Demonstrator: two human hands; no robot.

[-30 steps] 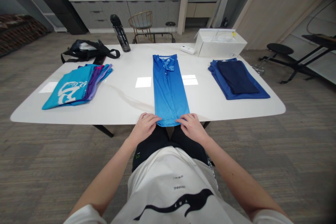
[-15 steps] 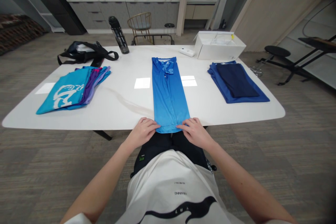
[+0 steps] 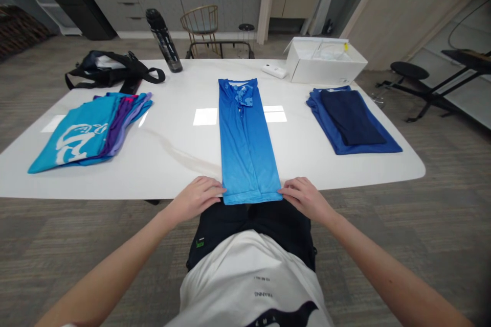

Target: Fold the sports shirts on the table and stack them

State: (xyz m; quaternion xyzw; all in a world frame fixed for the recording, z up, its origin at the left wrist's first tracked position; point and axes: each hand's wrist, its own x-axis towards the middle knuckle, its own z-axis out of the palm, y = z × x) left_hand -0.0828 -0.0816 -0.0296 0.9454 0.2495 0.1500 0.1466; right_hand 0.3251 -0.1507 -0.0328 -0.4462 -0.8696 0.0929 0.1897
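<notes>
A blue shirt, darker at its far end, lies on the white table as a long folded strip. Its collar, bunched, points away from me, and the near edge hangs slightly over the table's front edge. At the near left corner my left hand is closed, thumb and fingers pinching the cloth. My right hand pinches the near right corner the same way. Between the hands the hem is spread fairly straight.
Folded turquoise and purple clothes lie on the table's left, navy and blue ones on the right. Behind stand a black bag, a tilted-looking dark bottle, a white device and a white box.
My hands have moved apart from the middle of the hem out to its two corners. The near end of the shirt looks wider and flatter. The camera view has shifted slightly.
</notes>
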